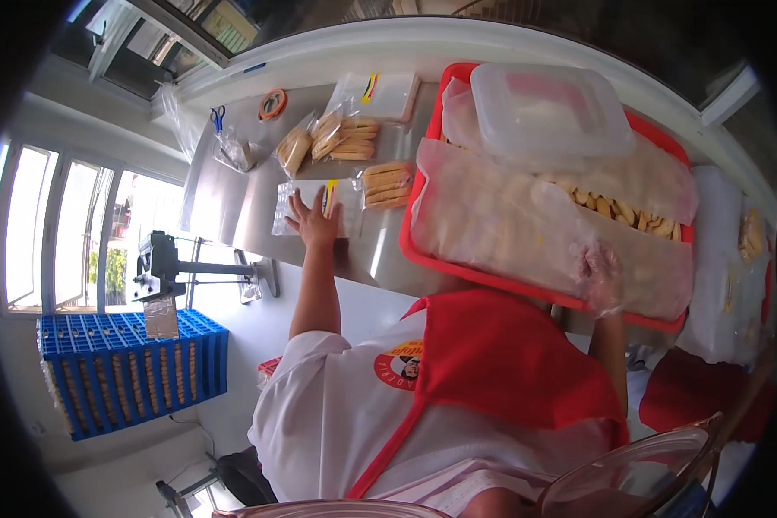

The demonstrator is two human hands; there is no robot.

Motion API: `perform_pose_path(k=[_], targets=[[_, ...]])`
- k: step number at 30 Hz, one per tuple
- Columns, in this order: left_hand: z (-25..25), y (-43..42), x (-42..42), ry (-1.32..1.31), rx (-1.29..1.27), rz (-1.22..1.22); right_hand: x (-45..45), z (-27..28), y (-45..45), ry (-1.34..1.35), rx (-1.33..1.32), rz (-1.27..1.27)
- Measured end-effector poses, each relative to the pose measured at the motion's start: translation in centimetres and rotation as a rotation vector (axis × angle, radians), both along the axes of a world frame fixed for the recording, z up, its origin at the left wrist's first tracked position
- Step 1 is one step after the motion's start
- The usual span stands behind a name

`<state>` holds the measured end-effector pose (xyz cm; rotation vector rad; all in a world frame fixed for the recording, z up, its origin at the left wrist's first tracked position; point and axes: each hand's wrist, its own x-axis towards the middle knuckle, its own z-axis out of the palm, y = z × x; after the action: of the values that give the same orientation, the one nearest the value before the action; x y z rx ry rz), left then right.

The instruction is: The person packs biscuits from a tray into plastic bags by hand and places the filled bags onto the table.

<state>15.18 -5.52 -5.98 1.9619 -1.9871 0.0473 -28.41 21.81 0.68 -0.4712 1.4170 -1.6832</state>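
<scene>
My left hand [317, 221] lies with fingers spread on a stack of clear plastic bags [350, 226] with a yellow label. Just right of it is a bag of finger-shaped biscuits [388, 186]; more bagged biscuits [354, 139] lie behind. My right hand [602, 269], in a clear plastic glove, is over the translucent sheet [492, 224] that covers much of a red tray [413, 244]. Its fingers look bent, but glare on the glove hides whether they hold anything. Biscuits [613, 207] show through a gap between the sheets.
A translucent plastic container [552, 112] rests on the tray's far side. Orange tape [272, 104], blue scissors [218, 116] and another label-marked bag stack [388, 95] lie on the metal table [242, 194]. At left stand a sealing machine [157, 268] and blue crates [138, 371] filled with biscuits.
</scene>
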Motion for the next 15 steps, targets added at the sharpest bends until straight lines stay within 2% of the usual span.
perform_pose_path(k=[2,6,9,12,13,14,15], targets=[[2.0,0.7,-0.6,-0.12,0.006,-0.161,0.0,-0.1,-0.1,0.051,0.021,-0.006],[0.7,0.0,-0.3,-0.026,0.021,-0.116,-0.2,-0.5,0.0,0.009,0.014,0.013],[-0.6,-1.0,0.4,-0.042,-0.127,-0.195,-0.4,-1.0,0.1,0.037,0.024,0.006],[-0.8,-3.7,0.7,0.368,-0.292,-0.278,-0.3,-1.1,0.3,0.032,-0.027,0.007],[1.8,-3.0,-1.7,0.903,-0.171,-0.11,0.0,-0.8,0.0,0.124,-0.051,0.011],[6.2,-1.0,-4.2,1.358,0.039,-0.346,0.4,-0.1,0.3,0.222,-0.051,0.004],[10.8,1.1,-6.8,1.8,0.309,-0.462,1.0,0.5,-0.4,0.319,-0.061,0.018]])
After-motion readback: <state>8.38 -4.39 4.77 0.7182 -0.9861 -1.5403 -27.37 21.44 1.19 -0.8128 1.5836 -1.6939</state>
